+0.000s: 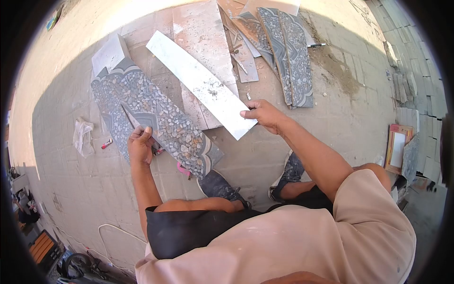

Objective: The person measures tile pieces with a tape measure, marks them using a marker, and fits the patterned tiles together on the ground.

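Right hand (265,115) grips the long white strip (198,84) — pale, dark-smudged, slanting across upper centre! Left hand (141,146) curls at the pebble-patterned tile (177,125) — its hold, I can't tell.

It's an open-air work yard here, the paved ground (350,137) blazing with sun at the upper left, pebble-patterned tiles (172,111) spread from left of centre to the top, brown grit (344,78) spilled upper right, grey blocks (423,78) stacked along the right edge.
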A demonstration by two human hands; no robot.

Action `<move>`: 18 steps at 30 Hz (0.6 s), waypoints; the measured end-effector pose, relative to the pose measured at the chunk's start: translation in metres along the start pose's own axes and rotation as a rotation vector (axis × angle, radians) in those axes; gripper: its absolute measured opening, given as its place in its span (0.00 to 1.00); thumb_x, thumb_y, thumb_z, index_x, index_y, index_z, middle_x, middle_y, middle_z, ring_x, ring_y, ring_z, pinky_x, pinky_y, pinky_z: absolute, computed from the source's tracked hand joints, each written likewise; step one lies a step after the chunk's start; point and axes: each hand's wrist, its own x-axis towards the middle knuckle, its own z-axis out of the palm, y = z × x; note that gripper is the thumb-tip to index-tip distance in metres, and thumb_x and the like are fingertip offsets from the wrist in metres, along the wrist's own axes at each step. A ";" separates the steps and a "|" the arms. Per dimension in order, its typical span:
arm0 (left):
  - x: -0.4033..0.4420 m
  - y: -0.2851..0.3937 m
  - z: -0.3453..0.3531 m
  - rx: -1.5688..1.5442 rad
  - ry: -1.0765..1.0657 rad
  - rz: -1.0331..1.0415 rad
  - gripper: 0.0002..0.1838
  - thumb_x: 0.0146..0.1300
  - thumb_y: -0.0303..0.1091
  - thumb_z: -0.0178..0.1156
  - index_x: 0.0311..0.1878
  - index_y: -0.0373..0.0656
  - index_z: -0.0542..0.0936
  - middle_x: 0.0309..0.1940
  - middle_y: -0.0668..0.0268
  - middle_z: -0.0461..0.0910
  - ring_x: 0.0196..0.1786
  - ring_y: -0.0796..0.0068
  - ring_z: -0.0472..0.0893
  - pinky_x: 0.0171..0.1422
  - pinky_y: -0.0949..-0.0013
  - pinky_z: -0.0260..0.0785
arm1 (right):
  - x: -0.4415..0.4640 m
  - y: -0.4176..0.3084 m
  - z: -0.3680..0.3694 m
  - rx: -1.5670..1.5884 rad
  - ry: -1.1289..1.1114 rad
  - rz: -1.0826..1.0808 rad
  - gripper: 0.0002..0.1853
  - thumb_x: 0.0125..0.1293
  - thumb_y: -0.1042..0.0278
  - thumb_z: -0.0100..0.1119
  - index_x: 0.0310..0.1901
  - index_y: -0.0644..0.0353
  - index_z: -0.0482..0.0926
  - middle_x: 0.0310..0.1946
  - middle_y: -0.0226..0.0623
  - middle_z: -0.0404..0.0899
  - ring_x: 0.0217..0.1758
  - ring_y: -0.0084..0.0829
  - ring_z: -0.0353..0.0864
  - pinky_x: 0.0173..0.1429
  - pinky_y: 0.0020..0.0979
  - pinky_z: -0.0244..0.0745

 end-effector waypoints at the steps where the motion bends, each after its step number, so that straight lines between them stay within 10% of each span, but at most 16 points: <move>1: 0.001 0.003 0.001 -0.008 0.016 0.006 0.02 0.64 0.22 0.57 0.37 0.34 0.77 0.33 0.61 0.81 0.34 0.71 0.81 0.40 0.67 0.75 | 0.000 -0.006 -0.005 0.313 -0.046 -0.010 0.18 0.62 0.67 0.64 0.50 0.70 0.79 0.41 0.40 0.83 0.44 0.30 0.81 0.50 0.31 0.73; 18: 0.017 0.012 -0.002 0.120 -0.143 -0.060 0.02 0.64 0.26 0.59 0.36 0.38 0.80 0.32 0.68 0.81 0.34 0.76 0.80 0.42 0.70 0.74 | -0.037 0.028 -0.114 0.656 0.454 -0.436 0.20 0.65 0.74 0.59 0.57 0.72 0.72 0.52 0.44 0.79 0.54 0.32 0.78 0.63 0.32 0.72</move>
